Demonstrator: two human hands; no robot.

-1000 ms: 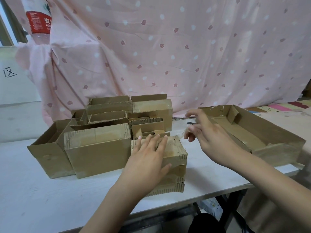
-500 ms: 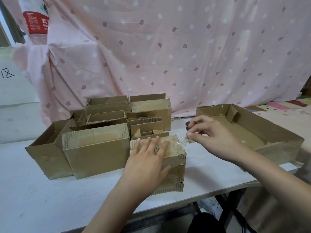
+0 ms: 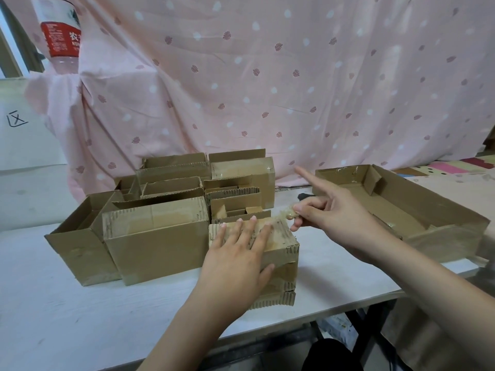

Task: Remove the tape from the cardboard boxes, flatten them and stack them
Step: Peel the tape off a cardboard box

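Observation:
A small brown cardboard box (image 3: 281,253) lies on top of flattened cardboard pieces (image 3: 276,299) near the table's front edge. My left hand (image 3: 238,258) presses flat on the box's top, fingers spread. My right hand (image 3: 334,212) pinches a crumpled strip of clear tape (image 3: 285,216) that runs from the box's far right corner up to my fingers, with the index finger pointing outward. Several open cardboard boxes (image 3: 155,236) stand grouped to the left and behind.
A wide, shallow cardboard tray (image 3: 455,231) sits at the right end of the white table (image 3: 67,317). A small dark object (image 3: 304,196) lies behind my right hand. A pink patterned curtain (image 3: 267,76) hangs behind, with a bottle (image 3: 60,36) at the top left.
My right hand came back from near the tray to the box's far right corner, pinched the tape and lifted it. My left hand stayed pressed on the box.

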